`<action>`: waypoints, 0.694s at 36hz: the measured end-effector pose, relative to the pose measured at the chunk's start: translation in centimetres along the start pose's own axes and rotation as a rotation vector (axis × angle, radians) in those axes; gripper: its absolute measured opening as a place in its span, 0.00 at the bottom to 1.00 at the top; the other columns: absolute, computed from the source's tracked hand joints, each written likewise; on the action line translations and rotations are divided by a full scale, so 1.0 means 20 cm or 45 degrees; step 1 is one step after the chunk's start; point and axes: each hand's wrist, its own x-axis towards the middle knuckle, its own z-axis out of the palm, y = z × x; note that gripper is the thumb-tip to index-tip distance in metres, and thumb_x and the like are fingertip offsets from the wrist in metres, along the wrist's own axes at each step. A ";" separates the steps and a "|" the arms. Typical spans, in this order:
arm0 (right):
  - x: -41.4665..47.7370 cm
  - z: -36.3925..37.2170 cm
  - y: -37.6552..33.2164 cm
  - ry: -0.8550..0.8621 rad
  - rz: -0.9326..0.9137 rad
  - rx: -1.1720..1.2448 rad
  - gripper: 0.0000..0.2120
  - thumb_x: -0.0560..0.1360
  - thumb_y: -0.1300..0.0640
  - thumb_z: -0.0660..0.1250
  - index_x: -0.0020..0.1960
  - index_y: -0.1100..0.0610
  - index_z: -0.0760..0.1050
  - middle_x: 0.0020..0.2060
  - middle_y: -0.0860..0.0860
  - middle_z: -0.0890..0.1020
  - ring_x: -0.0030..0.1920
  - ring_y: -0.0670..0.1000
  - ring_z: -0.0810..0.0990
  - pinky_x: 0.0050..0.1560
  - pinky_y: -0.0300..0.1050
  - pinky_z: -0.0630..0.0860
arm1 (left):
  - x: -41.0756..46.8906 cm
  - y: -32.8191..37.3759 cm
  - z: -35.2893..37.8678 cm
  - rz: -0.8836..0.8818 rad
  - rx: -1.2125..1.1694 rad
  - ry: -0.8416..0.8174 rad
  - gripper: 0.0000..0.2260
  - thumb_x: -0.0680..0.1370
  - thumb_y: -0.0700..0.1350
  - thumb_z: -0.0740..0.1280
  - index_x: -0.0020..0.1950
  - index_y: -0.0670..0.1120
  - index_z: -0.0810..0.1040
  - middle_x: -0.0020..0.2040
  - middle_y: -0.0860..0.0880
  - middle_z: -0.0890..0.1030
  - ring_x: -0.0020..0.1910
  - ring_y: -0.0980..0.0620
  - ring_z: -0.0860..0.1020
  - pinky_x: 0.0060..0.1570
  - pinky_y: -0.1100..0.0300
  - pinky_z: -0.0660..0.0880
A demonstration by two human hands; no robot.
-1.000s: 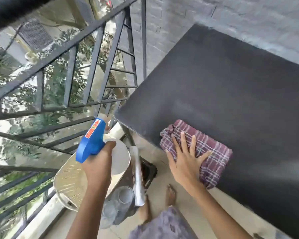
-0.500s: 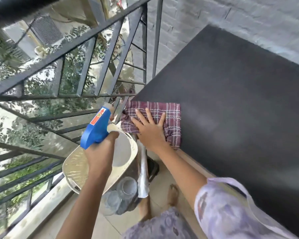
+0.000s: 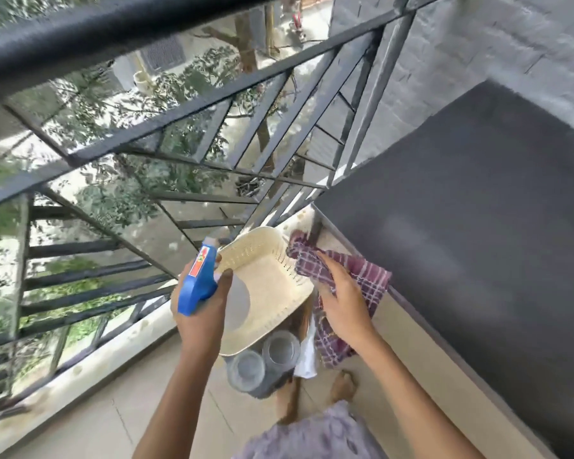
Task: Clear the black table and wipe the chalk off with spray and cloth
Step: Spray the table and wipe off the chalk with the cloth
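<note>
The black table point(image 3: 471, 226) fills the right side, its top bare and matt. My right hand point(image 3: 342, 299) grips the purple checked cloth point(image 3: 371, 279), lifted off the table's near-left edge and hanging down beside it. My left hand point(image 3: 203, 306) holds the blue spray bottle point(image 3: 198, 283) upright, left of the table, over the floor items. The bottle's body is hidden behind my hand.
A cream perforated basket point(image 3: 265, 270) lies on the floor between my hands, with two clear glass jars point(image 3: 265, 359) and a white rag point(image 3: 307, 356) below it. A black metal railing point(image 3: 179, 134) runs along the left. A grey brick wall point(image 3: 478, 44) backs the table. My bare feet point(image 3: 343, 385) stand near the jars.
The cloth was pressed flat on the table's left edge; now my right hand has bunched it and pulled it off the table towards me. The view has swung left.
</note>
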 end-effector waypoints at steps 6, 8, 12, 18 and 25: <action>0.16 0.23 -0.01 0.005 0.082 0.264 0.19 0.78 0.62 0.62 0.68 0.57 0.68 0.59 0.46 0.76 0.59 0.44 0.74 0.58 0.30 0.67 | 0.12 -0.17 -0.05 -0.169 -0.166 0.130 0.11 0.73 0.40 0.72 0.54 0.45 0.78 0.45 0.51 0.81 0.38 0.59 0.77 0.42 0.65 0.74; 0.22 0.29 0.02 0.021 0.116 0.323 0.16 0.79 0.59 0.62 0.66 0.54 0.69 0.54 0.43 0.77 0.56 0.42 0.75 0.53 0.24 0.67 | 0.17 -0.23 -0.02 -0.179 -0.182 0.181 0.11 0.72 0.40 0.73 0.53 0.45 0.78 0.44 0.51 0.80 0.39 0.55 0.77 0.45 0.61 0.74; 0.34 0.40 0.10 0.053 0.156 0.323 0.16 0.79 0.59 0.62 0.66 0.56 0.70 0.54 0.46 0.77 0.56 0.45 0.75 0.48 0.21 0.66 | 0.25 -0.40 0.01 -0.201 -0.162 0.210 0.12 0.71 0.43 0.74 0.53 0.46 0.79 0.44 0.52 0.81 0.40 0.57 0.78 0.47 0.60 0.75; 0.47 0.58 0.22 0.151 0.075 0.003 0.21 0.78 0.61 0.61 0.71 0.57 0.65 0.66 0.52 0.73 0.65 0.51 0.70 0.64 0.37 0.65 | 0.35 -0.69 0.09 -0.236 -0.074 0.293 0.23 0.65 0.61 0.71 0.55 0.51 0.78 0.48 0.52 0.81 0.46 0.53 0.79 0.52 0.57 0.75; 0.61 0.98 0.46 -0.256 0.249 -0.496 0.26 0.81 0.54 0.56 0.75 0.60 0.52 0.75 0.55 0.57 0.74 0.56 0.55 0.68 0.66 0.59 | 0.43 -0.87 0.21 -0.163 -0.034 0.411 0.11 0.70 0.58 0.71 0.50 0.58 0.77 0.41 0.61 0.80 0.41 0.66 0.77 0.47 0.66 0.71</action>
